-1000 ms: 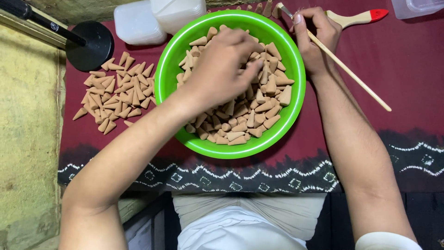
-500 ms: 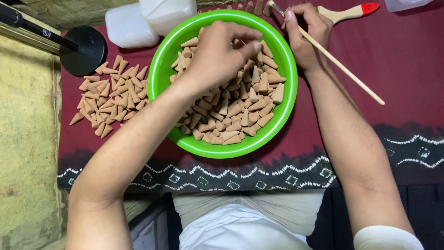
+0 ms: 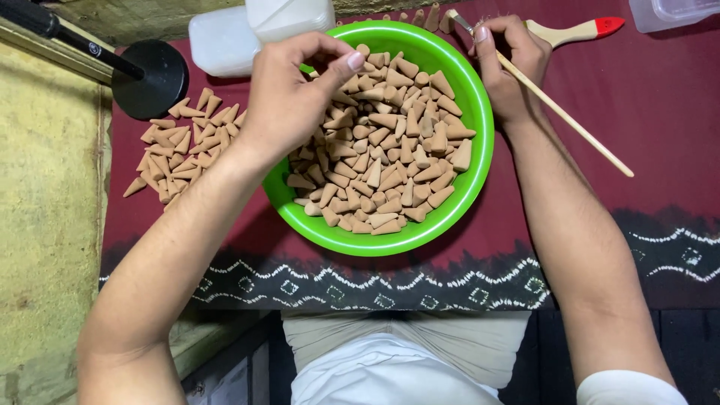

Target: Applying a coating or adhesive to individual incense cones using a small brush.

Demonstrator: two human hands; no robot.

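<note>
Our left hand (image 3: 289,97) has lifted out of the green bowl (image 3: 480,150), fingertips pinched, maybe on one clay cone, can't tell. Right hand (image 3: 510,67) grips a thin stick (image 3: 562,112). Small cone pile (image 3: 180,142) on the table, bowl mostly full.

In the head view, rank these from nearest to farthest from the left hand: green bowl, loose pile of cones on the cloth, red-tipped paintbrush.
From the left hand:
1. Green bowl, directly beneath it.
2. Loose pile of cones, on the cloth to its left.
3. Red-tipped paintbrush, far right, past the right hand.
</note>
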